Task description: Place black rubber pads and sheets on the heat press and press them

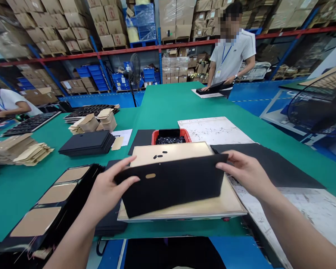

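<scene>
A black rectangular sheet (176, 185) with a small oval slot near its left end is held tilted over a pale lit board (207, 207). My left hand (112, 186) pinches the sheet's left end between thumb and fingers. At the other end, my right hand (243, 168) grips the upper right corner. Several small black oval pieces (160, 155) lie on the board behind the sheet. Just beyond the board stands a red basket (154, 138) filled with small black pieces. Part of the board is hidden by the sheet.
To the left are a stack of black sheets (85, 142), brown card bundles (33, 154) and black items with tan panels (58, 194). On the right lie a large black sheet (271, 164) and a stained white board (215, 130). Across the green table (168, 99) stands a person (232, 52).
</scene>
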Available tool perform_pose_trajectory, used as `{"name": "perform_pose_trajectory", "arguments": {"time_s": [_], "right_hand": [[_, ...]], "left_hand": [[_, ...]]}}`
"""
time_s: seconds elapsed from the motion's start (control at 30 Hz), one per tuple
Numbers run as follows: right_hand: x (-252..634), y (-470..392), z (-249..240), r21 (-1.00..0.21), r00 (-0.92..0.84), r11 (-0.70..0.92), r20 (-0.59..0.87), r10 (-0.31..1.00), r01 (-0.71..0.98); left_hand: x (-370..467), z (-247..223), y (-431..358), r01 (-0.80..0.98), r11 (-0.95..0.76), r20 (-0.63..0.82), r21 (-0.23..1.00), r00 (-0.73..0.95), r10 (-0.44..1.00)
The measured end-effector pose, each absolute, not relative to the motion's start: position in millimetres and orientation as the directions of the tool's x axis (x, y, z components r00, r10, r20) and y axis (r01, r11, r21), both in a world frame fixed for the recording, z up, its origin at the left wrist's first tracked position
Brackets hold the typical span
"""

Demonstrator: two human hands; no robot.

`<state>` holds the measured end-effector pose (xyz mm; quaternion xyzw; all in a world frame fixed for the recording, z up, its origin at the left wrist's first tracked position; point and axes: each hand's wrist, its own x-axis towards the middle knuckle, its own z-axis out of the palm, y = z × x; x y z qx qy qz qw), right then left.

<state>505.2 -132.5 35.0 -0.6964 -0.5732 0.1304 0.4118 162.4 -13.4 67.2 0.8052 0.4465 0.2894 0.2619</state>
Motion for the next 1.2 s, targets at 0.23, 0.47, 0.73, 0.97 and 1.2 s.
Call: {"name": "perform_pose_trajectory", "arguments": {"time_s": [0.23,0.47,0.73,0.97,1.2], "right_hand": [[516,-94,-19,-0.419,0.259,-0.156,0.203,0.944,0.894],[498,-107,-62,-0.076,0.104,-0.101,0.039,0.994,0.992],[482,-41,-9,-0.125,0.110,-0.096,0.105,0.988,0.988],[432,32,-17,-0.301,0.130,-0.107,0.058,0.990,0.948],[426,61,-23,-0.342,0.198,-0.204,-0.051,0.979,0.917]], "left_hand": [[194,-8,16,0.678,-0.592,0.146,0.436,0.596,0.790],[203,-39,-18,0.723,-0.643,-0.127,0.252,0.683,0.719],[232,-44,-21,0.746,-0.608,-0.081,0.272,0.648,0.758],[218,-35,-30,0.722,-0.603,-0.039,0.340,0.651,0.758],[198,-31,-43,0.677,-0.586,-0.006,0.446,0.656,0.754]]}}
